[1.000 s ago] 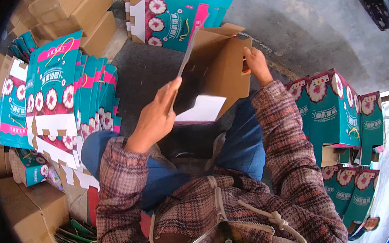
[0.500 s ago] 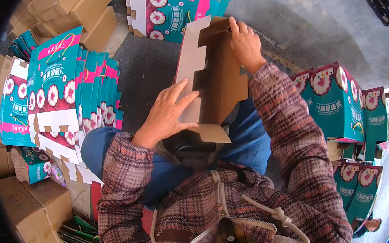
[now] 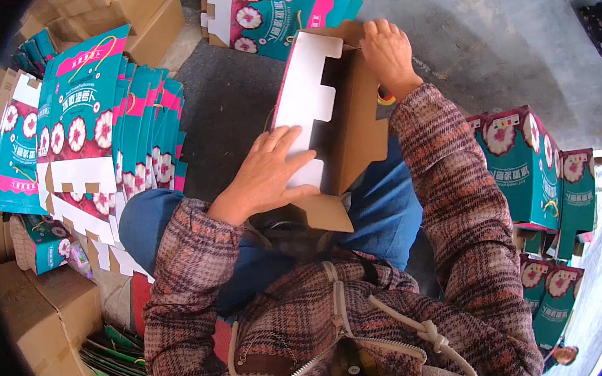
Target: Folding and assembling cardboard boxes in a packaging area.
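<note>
A carton (image 3: 358,113) stands between my knees with its open side up, brown inside. Its white notched flap (image 3: 306,86) runs along the left side, and a brown end flap (image 3: 324,213) sticks out toward me. My left hand (image 3: 267,173) lies over the near part of the white flap with fingers spread and thumb apart. At the far right corner, my right hand (image 3: 388,56) has its fingers bent over the carton's edge. Its fingertips are partly hidden.
Flat teal and pink cartons (image 3: 80,115) lean in a row at left. Another flat carton (image 3: 284,8) lies beyond. Folded-up teal boxes (image 3: 521,174) stack at right. Brown cardboard boxes (image 3: 53,320) line the left side. A person (image 3: 565,355) shows at the lower right edge.
My right hand's fingers have curled more over the far corner, where the index finger was stretched out. The white flap shows broader, and the carton sits slightly farther right.
</note>
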Demonstrator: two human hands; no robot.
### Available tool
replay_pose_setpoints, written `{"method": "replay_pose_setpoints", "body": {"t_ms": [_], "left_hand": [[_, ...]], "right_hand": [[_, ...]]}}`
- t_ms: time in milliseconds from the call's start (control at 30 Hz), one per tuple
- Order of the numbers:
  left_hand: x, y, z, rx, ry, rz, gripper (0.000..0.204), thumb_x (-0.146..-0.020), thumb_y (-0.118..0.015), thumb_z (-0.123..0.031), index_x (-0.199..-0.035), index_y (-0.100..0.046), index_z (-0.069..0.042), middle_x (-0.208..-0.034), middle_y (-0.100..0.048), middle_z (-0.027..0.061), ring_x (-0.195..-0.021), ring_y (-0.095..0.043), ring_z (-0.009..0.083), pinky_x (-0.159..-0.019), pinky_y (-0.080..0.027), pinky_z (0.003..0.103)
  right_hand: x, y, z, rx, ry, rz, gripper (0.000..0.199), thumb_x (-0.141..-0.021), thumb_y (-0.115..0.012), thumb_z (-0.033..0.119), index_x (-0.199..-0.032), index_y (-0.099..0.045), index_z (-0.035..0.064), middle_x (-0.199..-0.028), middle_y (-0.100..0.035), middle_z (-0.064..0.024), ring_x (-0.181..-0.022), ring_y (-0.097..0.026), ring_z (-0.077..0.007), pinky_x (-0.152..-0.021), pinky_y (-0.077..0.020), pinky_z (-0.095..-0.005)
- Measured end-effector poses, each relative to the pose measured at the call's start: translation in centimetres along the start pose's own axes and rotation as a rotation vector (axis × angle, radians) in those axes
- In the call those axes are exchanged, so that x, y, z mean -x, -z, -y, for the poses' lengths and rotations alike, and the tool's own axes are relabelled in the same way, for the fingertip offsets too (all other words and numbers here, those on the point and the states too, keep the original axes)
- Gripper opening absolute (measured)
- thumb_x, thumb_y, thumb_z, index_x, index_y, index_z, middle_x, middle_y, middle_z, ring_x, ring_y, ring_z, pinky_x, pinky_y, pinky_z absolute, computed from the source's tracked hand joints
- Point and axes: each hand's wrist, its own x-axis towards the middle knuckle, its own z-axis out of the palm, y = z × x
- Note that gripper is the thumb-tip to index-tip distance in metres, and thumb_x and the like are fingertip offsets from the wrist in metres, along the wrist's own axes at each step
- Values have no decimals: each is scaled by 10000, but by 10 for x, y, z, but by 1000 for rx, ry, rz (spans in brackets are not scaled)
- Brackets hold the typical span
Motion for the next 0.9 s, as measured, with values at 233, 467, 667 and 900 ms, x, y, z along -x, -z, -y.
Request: {"method": "replay_pose_setpoints", "body": {"t_ms": [233,467,667,900], "left_hand": [[2,-3,-2,85,-71,32,508,-889,-500,-486,-1171,-622,-82,-1318,-474,208,-1310,-353,347,-1115,-210,489],[2,-17,-22,-2,12,-66,516,-894,-543,-386,-1227,-543,7,-1183,-549,188,-1184,-462,344,-1051,-292,484],[-14,-51,-39,-379,88,-300,456,-816,-606,-172,-1232,-519,-7,-1128,-547,137,-1092,-503,296,-928,-387,451],[-17,-75,-90,14,195,-253,516,-785,-673,-286,-1178,-540,19,-1276,-463,208,-1251,-380,346,-1050,-262,526]], "right_hand": [[34,5,19,-180,448,504,138,-776,-632,246,-793,-692,123,-874,-634,-85,-790,-637,-258,-775,-486,-389],[28,10,19,-119,185,465,314,-765,-676,372,-940,-697,112,-971,-615,-100,-922,-606,-275,-770,-499,-400],[38,16,9,-153,-1,643,437,-736,-669,453,-1015,-657,116,-956,-602,-167,-855,-633,-333,-710,-524,-438],[58,9,7,-149,-23,556,432,-746,-659,479,-963,-719,111,-936,-627,-131,-903,-638,-298,-715,-508,-409]]}}
